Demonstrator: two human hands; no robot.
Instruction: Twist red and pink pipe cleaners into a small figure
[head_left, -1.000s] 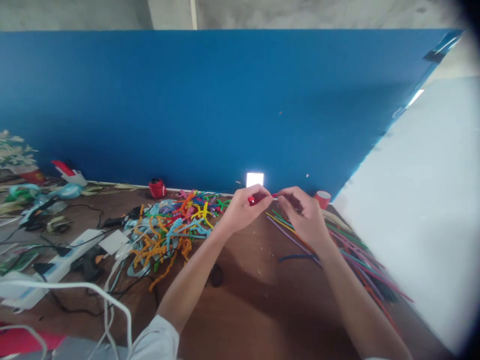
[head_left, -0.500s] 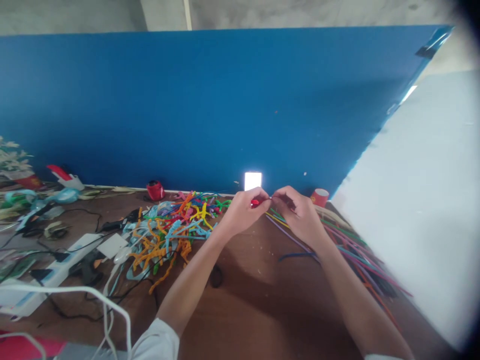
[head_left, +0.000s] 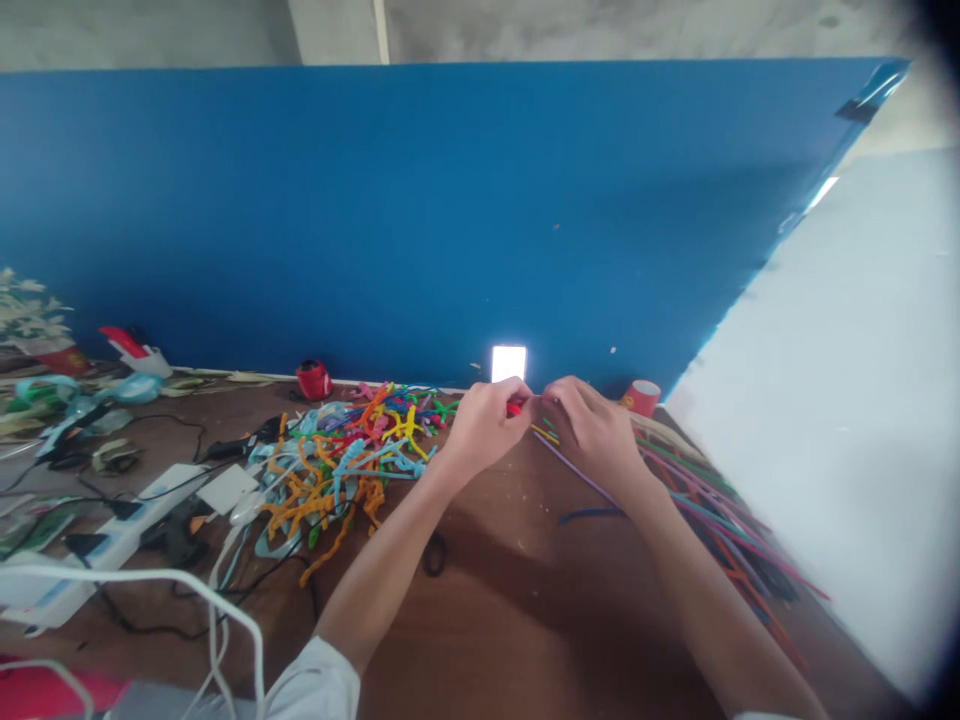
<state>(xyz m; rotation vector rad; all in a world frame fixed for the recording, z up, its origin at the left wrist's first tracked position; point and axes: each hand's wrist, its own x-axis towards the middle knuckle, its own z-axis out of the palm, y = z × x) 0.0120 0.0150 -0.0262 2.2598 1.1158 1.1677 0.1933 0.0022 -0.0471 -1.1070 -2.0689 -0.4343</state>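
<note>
Red piece [head_left: 513, 409], partly hidden, in left hand [head_left: 486, 422]

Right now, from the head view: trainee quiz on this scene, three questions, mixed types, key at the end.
1. Multiple choice. What colour is the small piece showing between the thumb and fingers of the left hand? A green, B red, C white.
2. True or false? The paper cup is on the left hand's side of the glowing rectangle.
3. Fill in. The tangled heap of bent fuzzy wires lies to the ____ of the left hand.

Key: 1 B; 2 false, it is on the right hand's side; 3 left.
</note>
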